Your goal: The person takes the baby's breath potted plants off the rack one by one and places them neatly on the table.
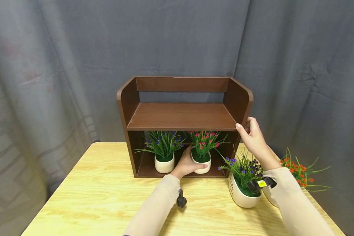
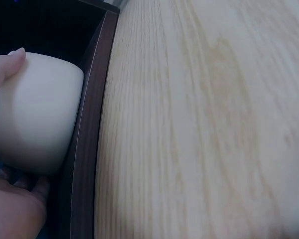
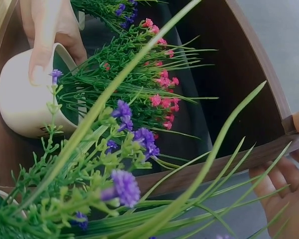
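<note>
A two-tier dark brown wooden shelf [image 1: 180,116] stands on the table. In its lower compartment, my left hand [image 1: 185,164] grips the white pot [image 2: 42,114] of a pink-flowered artificial plant [image 1: 204,141], thumb across the front and fingers round the other side. That pot sits just inside the shelf's front lip, as the left wrist view shows. To its left is a white-potted plant with blue-purple flowers [image 1: 164,164]. My right hand [image 1: 256,140] holds the shelf's right side panel [image 3: 254,55], thumb at the front edge and fingers around the outer face.
Close to the right forearm, a lettered white pot with purple flowers [image 1: 242,196] stands on the light wooden table [image 1: 85,196]. Behind it is an orange-flowered plant [image 1: 298,172], partly hidden by the sleeve. Grey curtains [image 1: 177,39] hang behind the shelf and at both sides.
</note>
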Tool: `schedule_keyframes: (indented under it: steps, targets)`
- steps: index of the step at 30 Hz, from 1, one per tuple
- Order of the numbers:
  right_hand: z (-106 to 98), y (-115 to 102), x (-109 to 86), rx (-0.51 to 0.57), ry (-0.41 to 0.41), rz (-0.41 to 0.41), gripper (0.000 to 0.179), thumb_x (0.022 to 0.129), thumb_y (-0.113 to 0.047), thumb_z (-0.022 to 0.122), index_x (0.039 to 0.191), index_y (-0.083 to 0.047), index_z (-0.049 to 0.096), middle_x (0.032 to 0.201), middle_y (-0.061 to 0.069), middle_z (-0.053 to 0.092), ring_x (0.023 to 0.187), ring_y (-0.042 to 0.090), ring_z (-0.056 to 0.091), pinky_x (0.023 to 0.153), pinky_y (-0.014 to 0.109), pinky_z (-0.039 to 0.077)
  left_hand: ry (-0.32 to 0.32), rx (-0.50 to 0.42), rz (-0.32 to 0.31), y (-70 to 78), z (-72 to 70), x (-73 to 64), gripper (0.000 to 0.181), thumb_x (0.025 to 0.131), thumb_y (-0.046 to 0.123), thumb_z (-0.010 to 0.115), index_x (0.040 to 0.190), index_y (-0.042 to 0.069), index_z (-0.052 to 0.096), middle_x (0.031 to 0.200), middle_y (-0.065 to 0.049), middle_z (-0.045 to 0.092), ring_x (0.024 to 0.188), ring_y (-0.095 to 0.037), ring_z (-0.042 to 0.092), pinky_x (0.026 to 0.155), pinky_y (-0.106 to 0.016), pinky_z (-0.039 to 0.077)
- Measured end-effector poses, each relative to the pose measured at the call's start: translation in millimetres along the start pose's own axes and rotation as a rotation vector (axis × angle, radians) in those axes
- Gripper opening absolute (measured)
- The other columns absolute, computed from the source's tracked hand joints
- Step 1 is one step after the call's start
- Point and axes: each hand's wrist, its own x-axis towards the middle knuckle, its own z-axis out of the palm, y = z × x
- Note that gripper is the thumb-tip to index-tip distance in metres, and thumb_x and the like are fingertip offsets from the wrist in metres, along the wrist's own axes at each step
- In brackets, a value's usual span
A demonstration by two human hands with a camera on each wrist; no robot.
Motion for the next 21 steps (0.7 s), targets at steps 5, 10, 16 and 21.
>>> schedule_keyframes:
  steps: [5, 10, 16, 21]
  targets:
    - [-0.2, -1.7, 0.1, 0.003, 0.001, -0.003, 0.044, 0.106, -0.025, 0.05, 0.133, 0.008, 0.038, 0.11, 0.014, 0.042, 0.083, 0.017, 0.04, 0.067, 0.027, 0.035, -0.008, 0.037, -0.006, 5.3, -0.3, -5.4, 0.116, 0.068, 0.033, 0.092, 0.157, 0.006, 0.022, 0.153, -0.017, 0.035, 0.138, -0.031, 0.038, 0.111, -0.046, 0.034]
    - [0.4, -2.6, 1.2, 0.007, 0.009, -0.014, 0.044, 0.105, -0.025, 0.05, 0.133, 0.008, 0.039, 0.11, 0.014, 0.043, 0.084, 0.016, 0.042, 0.068, 0.026, 0.036, -0.003, 0.083, 0.019, 10.8, -1.3, -9.9, 0.117, 0.067, 0.033, 0.093, 0.157, 0.003, 0.023, 0.152, -0.019, 0.038, 0.138, -0.032, 0.039, 0.111, -0.046, 0.034]
    - [-0.5, -2.4, 0.5, -0.005, 0.008, -0.006, 0.044, 0.106, -0.025, 0.05, 0.132, 0.008, 0.039, 0.11, 0.015, 0.043, 0.084, 0.015, 0.042, 0.068, 0.026, 0.036, -0.022, 0.085, 0.009, 14.5, -4.1, -15.4, 0.118, 0.068, 0.032, 0.093, 0.158, 0.005, 0.022, 0.153, -0.017, 0.037, 0.139, -0.029, 0.038, 0.112, -0.044, 0.034]
    - [-1.0, -3.4, 0.5, -0.012, 0.002, -0.005, 0.044, 0.106, -0.026, 0.049, 0.132, 0.007, 0.039, 0.11, 0.015, 0.043, 0.084, 0.016, 0.042, 0.068, 0.026, 0.036, -0.01, 0.075, 0.03, 17.0, -6.3, -21.7, 0.116, 0.066, 0.031, 0.094, 0.157, 0.005, 0.025, 0.151, -0.017, 0.039, 0.137, -0.03, 0.04, 0.111, -0.045, 0.034]
